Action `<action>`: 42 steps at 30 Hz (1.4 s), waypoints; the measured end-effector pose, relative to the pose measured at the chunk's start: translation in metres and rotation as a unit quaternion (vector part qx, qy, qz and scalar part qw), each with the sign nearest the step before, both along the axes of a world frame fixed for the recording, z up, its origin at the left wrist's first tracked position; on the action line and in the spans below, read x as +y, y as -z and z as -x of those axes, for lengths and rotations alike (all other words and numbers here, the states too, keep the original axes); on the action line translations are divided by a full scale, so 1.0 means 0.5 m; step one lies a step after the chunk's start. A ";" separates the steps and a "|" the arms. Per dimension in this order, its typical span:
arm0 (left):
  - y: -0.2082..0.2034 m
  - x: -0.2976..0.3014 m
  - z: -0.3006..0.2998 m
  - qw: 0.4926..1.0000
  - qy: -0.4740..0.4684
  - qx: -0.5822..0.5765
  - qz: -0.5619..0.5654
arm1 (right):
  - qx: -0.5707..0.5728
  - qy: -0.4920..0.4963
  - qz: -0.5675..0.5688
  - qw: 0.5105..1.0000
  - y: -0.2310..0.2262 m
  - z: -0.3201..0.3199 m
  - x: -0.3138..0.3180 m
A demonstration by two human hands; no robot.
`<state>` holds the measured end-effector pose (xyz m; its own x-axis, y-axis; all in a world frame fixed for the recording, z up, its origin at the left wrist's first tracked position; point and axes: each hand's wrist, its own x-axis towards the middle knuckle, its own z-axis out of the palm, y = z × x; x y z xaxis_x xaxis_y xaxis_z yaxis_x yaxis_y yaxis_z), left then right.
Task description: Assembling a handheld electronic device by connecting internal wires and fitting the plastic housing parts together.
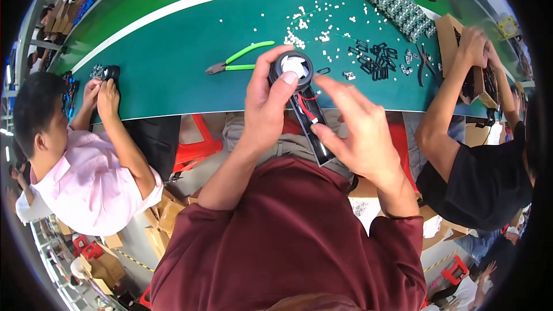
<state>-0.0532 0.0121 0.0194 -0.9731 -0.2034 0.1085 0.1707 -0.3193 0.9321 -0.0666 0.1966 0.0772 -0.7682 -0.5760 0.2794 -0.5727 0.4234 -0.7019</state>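
My left hand [269,95] is closed around the round head of a black handheld fan housing [292,64], its thumb lying on the white blades. The long handle points down toward my lap, its inside exposed. Red wires [305,108] with a small white connector run along the handle. Beside it my right hand [363,126] has thumb and forefinger apart, slightly blurred. Its thumb tip is close to the connector and handle edge; whether it touches cannot be made out. Green-handled cutting pliers [239,60] lie on the green bench just beyond my left hand.
Small white pieces [296,31], black rectangular frames [377,60] and a stack of circuit boards [403,12] lie on the bench [173,63]. Dark-handled pliers [425,64] rest at right. Co-workers sit on both sides; the right one reaches into a cardboard box [449,29].
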 end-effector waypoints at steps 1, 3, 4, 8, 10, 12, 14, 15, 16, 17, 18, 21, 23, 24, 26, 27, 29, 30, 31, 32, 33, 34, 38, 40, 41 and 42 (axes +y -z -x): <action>0.000 0.001 -0.012 1.000 -0.001 0.004 -0.004 | 0.045 -0.006 -0.019 0.999 0.006 -0.006 -0.009; 0.001 -0.001 -0.022 1.000 -0.007 0.013 0.011 | 0.161 -0.020 -0.057 0.985 0.019 -0.010 -0.019; 0.008 -0.005 -0.022 1.000 -0.004 0.014 0.007 | 0.189 -0.030 -0.054 0.980 0.020 -0.011 -0.021; 0.014 -0.007 -0.031 1.000 0.015 -0.001 0.008 | 0.232 -0.063 -0.089 0.967 0.020 -0.015 -0.024; 0.018 -0.003 -0.032 1.000 0.018 -0.008 0.010 | 0.231 -0.085 -0.087 0.965 0.027 0.002 -0.017; 0.025 0.003 -0.033 0.998 0.046 -0.028 -0.035 | 0.177 -0.091 0.002 0.980 0.032 0.014 -0.008; 0.035 0.009 -0.030 0.997 0.049 -0.036 -0.048 | 0.064 -0.045 0.065 0.995 0.040 0.022 -0.005; 0.038 0.008 -0.027 0.997 0.055 -0.035 -0.042 | -0.046 0.003 0.128 0.991 0.046 0.023 -0.004; 0.040 0.010 -0.025 0.997 0.061 -0.032 -0.035 | -0.137 0.039 0.186 0.972 0.069 0.020 -0.008; 0.042 0.015 -0.017 0.998 0.055 -0.024 -0.029 | -0.156 0.053 0.166 0.972 0.077 0.020 -0.005; 0.049 0.016 -0.014 0.997 0.067 -0.033 -0.028 | -0.175 0.067 0.146 0.971 0.079 0.018 0.000; 0.056 0.019 -0.020 0.995 0.082 -0.051 -0.004 | -0.218 0.053 0.194 0.955 0.083 0.014 0.008; 0.066 0.013 -0.024 0.996 0.074 -0.037 0.046 | -0.327 0.028 0.236 0.915 0.077 0.008 0.015; 0.062 0.013 -0.026 0.995 0.080 -0.043 0.042 | -0.349 0.026 0.298 0.888 0.080 0.002 0.010; 0.062 0.013 -0.026 0.995 0.084 -0.053 0.032 | -0.348 0.025 0.322 0.880 0.089 -0.001 0.010; 0.062 0.017 -0.021 0.995 0.083 -0.013 0.053 | -0.321 0.023 0.332 0.887 0.103 -0.002 0.007; 0.050 0.006 -0.017 0.988 0.070 0.023 0.132 | -0.368 0.015 0.319 0.873 0.092 -0.001 0.013; 0.043 0.009 -0.016 0.987 0.062 0.030 0.148 | -0.376 0.016 0.332 0.865 0.102 0.000 0.013; 0.031 0.017 -0.018 0.984 0.054 0.036 0.163 | -0.408 0.024 0.354 0.841 0.104 0.002 0.014; 0.017 0.032 -0.026 0.992 0.053 0.008 0.115 | -0.430 0.014 0.371 0.823 0.108 0.005 0.022; 0.022 0.027 -0.021 0.984 0.087 0.034 0.152 | -0.451 0.002 0.388 0.804 0.111 0.009 0.030; 0.030 0.018 -0.013 0.973 0.121 0.060 0.190 | -0.445 0.004 0.398 0.802 0.110 0.009 0.037; 0.019 0.037 0.013 0.955 0.149 0.108 0.234 | -0.502 -0.010 0.427 0.752 0.117 0.010 0.061; 0.028 0.040 0.010 0.956 0.159 0.096 0.227 | -0.498 -0.010 0.427 0.755 0.124 0.011 0.068; 0.029 0.041 0.011 0.957 0.168 0.083 0.221 | -0.494 -0.010 0.427 0.757 0.127 0.011 0.068; 0.020 0.041 0.014 0.950 0.165 0.090 0.250 | -0.493 -0.009 0.429 0.757 0.131 0.009 0.066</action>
<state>-0.0603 0.0328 0.0096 -0.9311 0.2307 0.2824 0.3098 0.0918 0.9464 -0.0708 0.2297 0.0116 -0.8407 -0.5209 -0.1478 0.4089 -0.4317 -0.8040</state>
